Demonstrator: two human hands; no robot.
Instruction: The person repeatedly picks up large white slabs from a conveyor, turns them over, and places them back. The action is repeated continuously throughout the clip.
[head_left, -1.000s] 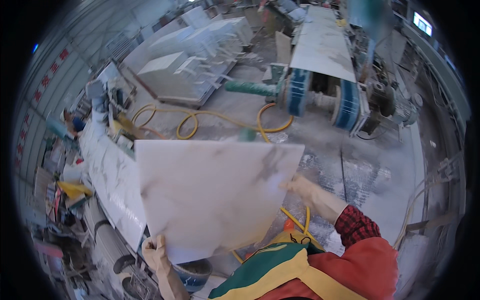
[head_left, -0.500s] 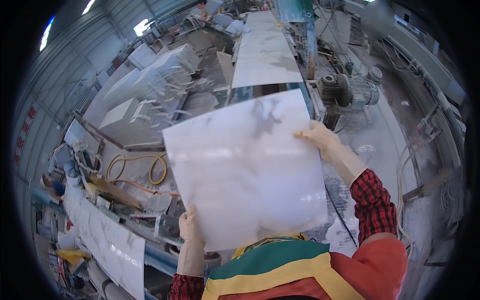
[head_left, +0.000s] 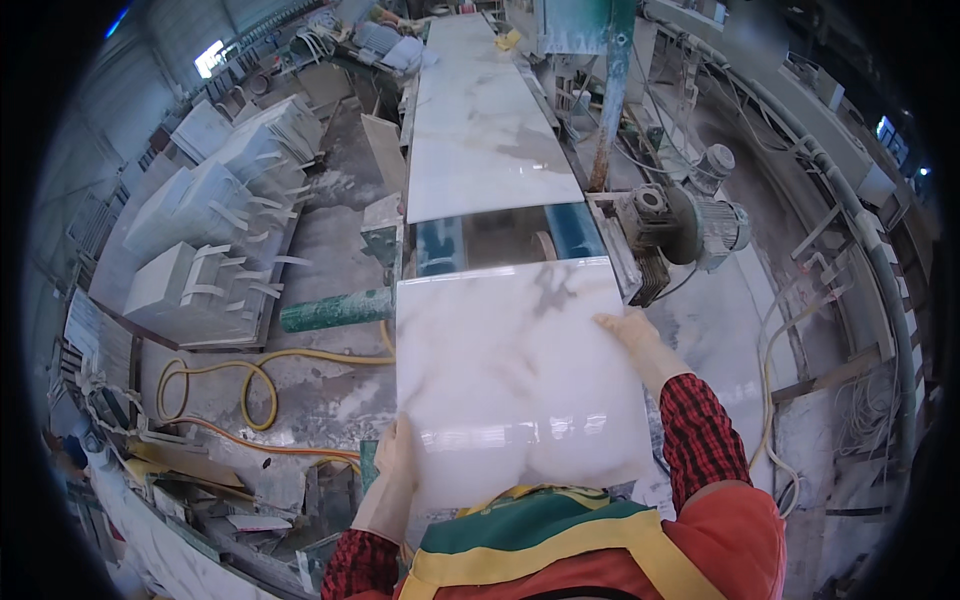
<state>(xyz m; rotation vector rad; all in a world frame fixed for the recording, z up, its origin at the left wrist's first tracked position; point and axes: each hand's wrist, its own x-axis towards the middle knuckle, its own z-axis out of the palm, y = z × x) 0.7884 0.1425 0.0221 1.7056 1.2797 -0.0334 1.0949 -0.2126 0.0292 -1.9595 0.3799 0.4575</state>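
A glossy white stone slab with grey and tan veins lies nearly level in front of me. Gloved in cream, my left hand grips its left edge near the close corner, with the fingers partly hidden. On the opposite side my right hand clasps the right edge, farther up. The slab's far edge meets the near end of a roller conveyor, whose blue-green belts show in a gap. Beyond the gap, a long row of veined stone slabs lies on the conveyor.
An electric motor with its gearbox is at the conveyor's right side. To the left, a green cylinder juts out above a yellow hose on the floor. Strapped stacks of stone stand farther left. A rusty blue post rises beside the conveyor.
The slab has gone from tilted and turned to nearly level and lined up with the conveyor. Both hands have kept their hold on its edges. My view has swung left.
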